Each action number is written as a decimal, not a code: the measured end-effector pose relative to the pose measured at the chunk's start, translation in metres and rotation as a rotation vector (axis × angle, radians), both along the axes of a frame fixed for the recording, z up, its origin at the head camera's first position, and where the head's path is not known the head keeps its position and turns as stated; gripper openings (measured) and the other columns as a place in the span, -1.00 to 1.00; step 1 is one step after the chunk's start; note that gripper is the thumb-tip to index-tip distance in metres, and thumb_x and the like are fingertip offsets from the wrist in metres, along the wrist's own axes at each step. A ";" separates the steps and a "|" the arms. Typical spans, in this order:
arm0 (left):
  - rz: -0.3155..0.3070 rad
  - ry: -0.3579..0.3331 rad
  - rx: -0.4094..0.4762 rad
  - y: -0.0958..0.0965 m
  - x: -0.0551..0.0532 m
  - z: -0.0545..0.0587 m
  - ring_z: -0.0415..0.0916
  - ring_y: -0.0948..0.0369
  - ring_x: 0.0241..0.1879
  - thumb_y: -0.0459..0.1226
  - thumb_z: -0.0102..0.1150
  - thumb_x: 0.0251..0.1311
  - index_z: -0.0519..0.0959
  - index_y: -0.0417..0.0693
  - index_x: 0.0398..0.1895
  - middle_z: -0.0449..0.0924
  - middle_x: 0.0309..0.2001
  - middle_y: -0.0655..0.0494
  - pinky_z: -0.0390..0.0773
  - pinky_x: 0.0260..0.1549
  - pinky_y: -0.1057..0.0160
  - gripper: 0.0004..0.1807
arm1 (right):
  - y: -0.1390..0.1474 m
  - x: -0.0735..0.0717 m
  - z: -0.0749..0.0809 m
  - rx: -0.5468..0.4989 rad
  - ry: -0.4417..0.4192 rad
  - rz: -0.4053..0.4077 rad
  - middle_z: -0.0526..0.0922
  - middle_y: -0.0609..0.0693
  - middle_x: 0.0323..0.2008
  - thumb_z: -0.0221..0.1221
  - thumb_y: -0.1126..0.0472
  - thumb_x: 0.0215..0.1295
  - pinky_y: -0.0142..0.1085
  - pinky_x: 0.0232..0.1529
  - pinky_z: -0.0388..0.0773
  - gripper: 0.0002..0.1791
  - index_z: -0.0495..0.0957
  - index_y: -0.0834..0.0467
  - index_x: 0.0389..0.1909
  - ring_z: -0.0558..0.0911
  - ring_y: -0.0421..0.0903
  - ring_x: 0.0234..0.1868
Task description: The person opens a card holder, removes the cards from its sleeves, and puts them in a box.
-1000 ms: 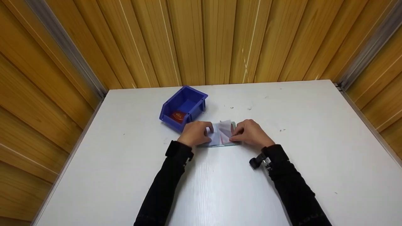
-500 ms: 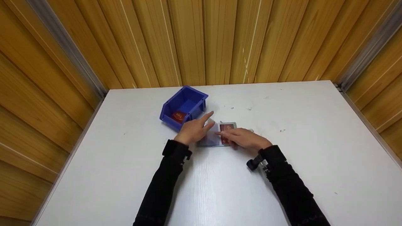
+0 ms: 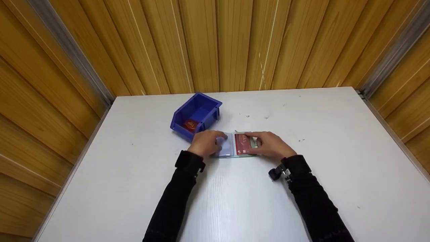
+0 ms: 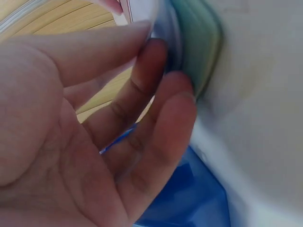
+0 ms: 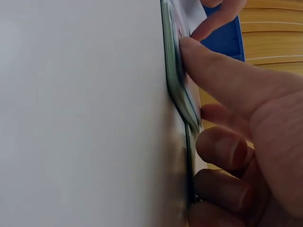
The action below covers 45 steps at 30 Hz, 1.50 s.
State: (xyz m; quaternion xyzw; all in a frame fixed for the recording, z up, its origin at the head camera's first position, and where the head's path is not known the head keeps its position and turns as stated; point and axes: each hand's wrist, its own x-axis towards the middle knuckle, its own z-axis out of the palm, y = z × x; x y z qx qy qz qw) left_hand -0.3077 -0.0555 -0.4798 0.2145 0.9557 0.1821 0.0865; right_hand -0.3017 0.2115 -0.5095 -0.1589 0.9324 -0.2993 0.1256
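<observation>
A small card holder (image 3: 227,150) with clear sleeves and a greenish cover lies spread on the white table. A red card (image 3: 242,145) with pale lettering shows on its right-hand page. My left hand (image 3: 205,142) is at the left page; in the left wrist view its thumb and forefinger pinch a clear sleeve (image 4: 165,28). At the right page, my right hand (image 3: 271,145) grips the holder, its forefinger near the top of the red card and its thumb near the bottom. The right wrist view shows the thumb against the holder's layered edge (image 5: 173,71).
Just behind my left hand stands a blue plastic bin (image 3: 215,102), close to the holder. Inside its front lies another red card (image 3: 190,125). Wood-patterned panels (image 3: 231,47) border the white table (image 3: 134,188) at the back and sides.
A raised whitish sleeve has come down to the left, uncovering the red card. My right hand reached left over the holder, then drew back to its right side. My left fingers straightened, then curled again.
</observation>
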 end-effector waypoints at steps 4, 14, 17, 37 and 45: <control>0.048 0.061 -0.059 0.007 0.001 0.001 0.67 0.05 0.05 -0.36 0.41 0.08 0.74 0.23 0.07 0.75 0.10 0.09 0.59 0.01 -0.06 -0.54 | 0.009 -0.002 0.000 -0.034 -0.015 -0.033 0.47 -0.08 -0.47 0.53 -0.11 0.10 -0.27 -0.33 0.31 -0.16 0.51 0.02 0.41 0.42 -0.13 -0.37; 0.129 -0.045 0.262 0.040 0.004 -0.019 0.57 0.11 -0.27 -0.17 0.30 0.27 0.73 -0.08 -0.04 0.69 -0.34 0.06 0.54 -0.23 0.12 -0.73 | 0.013 -0.002 0.001 -0.075 -0.016 -0.011 0.45 -0.09 -0.47 0.53 -0.01 0.14 -0.32 -0.37 0.30 -0.22 0.53 0.10 0.39 0.41 -0.14 -0.39; 0.210 -0.214 0.461 0.043 0.003 -0.019 0.48 0.22 -0.38 -0.15 0.28 0.34 0.72 -0.18 -0.15 0.61 -0.41 0.12 0.46 -0.32 0.26 -0.74 | 0.013 -0.003 0.001 -0.085 -0.023 -0.008 0.47 -0.09 -0.49 0.52 0.01 0.16 -0.34 -0.40 0.31 -0.22 0.51 0.11 0.40 0.42 -0.15 -0.42; 0.298 -0.436 0.551 0.050 0.004 -0.025 0.15 0.33 -0.78 -0.28 0.09 0.47 0.55 -0.07 -0.59 0.22 -0.75 0.26 0.16 -0.73 0.34 -0.64 | 0.014 -0.005 -0.001 -0.103 -0.030 0.031 0.49 -0.08 -0.45 0.53 -0.03 0.13 -0.30 -0.35 0.33 -0.20 0.52 0.06 0.40 0.43 -0.16 -0.40; 0.291 -0.509 0.610 0.035 0.004 -0.019 0.14 0.34 -0.78 -0.32 0.06 0.48 0.50 -0.09 -0.57 0.22 -0.75 0.26 0.16 -0.74 0.35 -0.65 | 0.013 -0.003 -0.002 -0.075 -0.049 0.007 0.48 -0.05 -0.42 0.54 -0.02 0.12 -0.29 -0.33 0.31 -0.22 0.54 0.03 0.39 0.42 -0.13 -0.36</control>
